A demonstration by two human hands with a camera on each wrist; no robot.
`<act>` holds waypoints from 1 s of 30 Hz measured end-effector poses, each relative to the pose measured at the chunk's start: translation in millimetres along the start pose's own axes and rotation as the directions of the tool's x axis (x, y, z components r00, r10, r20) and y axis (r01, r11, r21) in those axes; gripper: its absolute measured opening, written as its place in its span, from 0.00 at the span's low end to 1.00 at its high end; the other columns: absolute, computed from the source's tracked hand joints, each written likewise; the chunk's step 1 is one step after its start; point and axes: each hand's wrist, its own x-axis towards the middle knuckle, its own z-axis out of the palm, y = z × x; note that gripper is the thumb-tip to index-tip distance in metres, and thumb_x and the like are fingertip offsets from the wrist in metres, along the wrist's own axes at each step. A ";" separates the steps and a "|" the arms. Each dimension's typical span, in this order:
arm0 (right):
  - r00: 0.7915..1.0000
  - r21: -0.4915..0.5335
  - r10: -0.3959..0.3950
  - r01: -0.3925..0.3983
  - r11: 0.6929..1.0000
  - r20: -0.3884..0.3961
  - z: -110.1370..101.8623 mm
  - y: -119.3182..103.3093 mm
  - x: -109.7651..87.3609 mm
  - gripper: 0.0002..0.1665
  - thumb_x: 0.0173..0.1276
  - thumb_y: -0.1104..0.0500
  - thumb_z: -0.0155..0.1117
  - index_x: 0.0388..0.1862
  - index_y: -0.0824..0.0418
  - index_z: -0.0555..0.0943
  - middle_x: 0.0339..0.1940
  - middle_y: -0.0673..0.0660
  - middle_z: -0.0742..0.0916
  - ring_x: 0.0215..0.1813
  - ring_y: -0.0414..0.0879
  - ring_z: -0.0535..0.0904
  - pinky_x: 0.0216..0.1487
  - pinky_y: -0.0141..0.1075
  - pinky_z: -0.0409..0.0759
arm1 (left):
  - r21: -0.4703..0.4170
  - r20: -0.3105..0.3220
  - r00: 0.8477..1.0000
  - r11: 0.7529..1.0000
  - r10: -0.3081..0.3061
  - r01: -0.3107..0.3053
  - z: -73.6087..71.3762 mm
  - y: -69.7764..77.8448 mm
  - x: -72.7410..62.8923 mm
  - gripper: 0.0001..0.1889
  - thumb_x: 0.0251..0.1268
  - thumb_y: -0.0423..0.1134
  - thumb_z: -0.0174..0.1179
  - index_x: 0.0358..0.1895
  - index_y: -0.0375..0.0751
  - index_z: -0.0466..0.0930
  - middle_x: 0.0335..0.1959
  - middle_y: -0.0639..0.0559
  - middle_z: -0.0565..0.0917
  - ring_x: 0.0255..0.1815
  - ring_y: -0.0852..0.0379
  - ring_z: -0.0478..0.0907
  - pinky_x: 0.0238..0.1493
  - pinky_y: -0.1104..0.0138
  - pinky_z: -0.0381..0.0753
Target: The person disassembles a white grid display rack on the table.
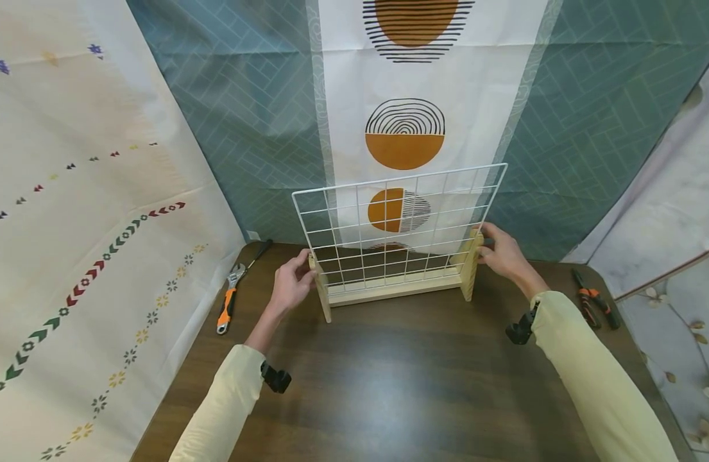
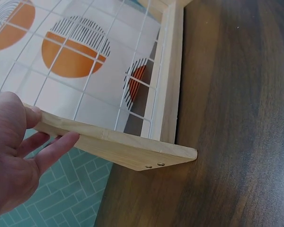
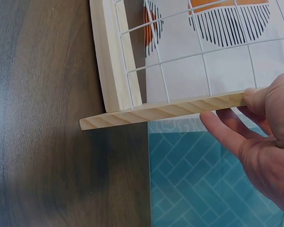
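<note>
A rack with a white wire grid [image 1: 400,179] stands at the back of the table, its grid upright between two pale wooden side panels. A wooden rail [image 1: 397,294] joins the panels along the bottom. My left hand [image 1: 289,285] pinches the upper part of the left side panel [image 1: 322,294], thumb on the edge and fingers on the outer face. Two metal screw heads [image 2: 155,166] show low on that panel in the left wrist view. On the other side, my right hand [image 1: 504,252] pinches the top of the right side panel [image 3: 170,109] between thumb and fingers.
An orange-handled adjustable wrench [image 1: 230,298] lies at the table's left, with a dark-handled screwdriver [image 1: 262,250] beside it. Pliers with orange and black handles [image 1: 598,300] lie near the right edge. Patterned cloth [image 1: 262,128] hangs behind the brown table [image 1: 389,385].
</note>
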 end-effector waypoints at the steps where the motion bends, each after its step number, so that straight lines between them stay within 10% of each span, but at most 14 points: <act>1: 1.000 -0.002 0.000 0.000 1.000 0.001 0.3 -0.5 0.4 0.30 0.76 0.73 0.47 0.75 0.69 0.59 0.66 0.76 0.69 0.64 0.73 0.71 0.51 0.56 0.84 | 0.005 -0.003 1.000 1.000 0.007 -0.007 -0.3 -0.4 -0.6 0.22 0.65 0.20 0.60 0.61 0.35 0.77 0.45 0.34 0.79 0.46 0.37 0.84 0.35 0.61 0.89; 30: 1.000 0.005 -0.005 0.005 1.000 0.028 14.5 -11.6 10.8 0.31 0.76 0.73 0.47 0.76 0.67 0.59 0.68 0.75 0.68 0.63 0.71 0.73 0.53 0.58 0.82 | 0.063 -0.060 0.998 0.998 0.035 -0.031 -14.7 -4.9 -19.2 0.20 0.65 0.21 0.60 0.60 0.36 0.79 0.42 0.37 0.81 0.43 0.42 0.84 0.31 0.68 0.88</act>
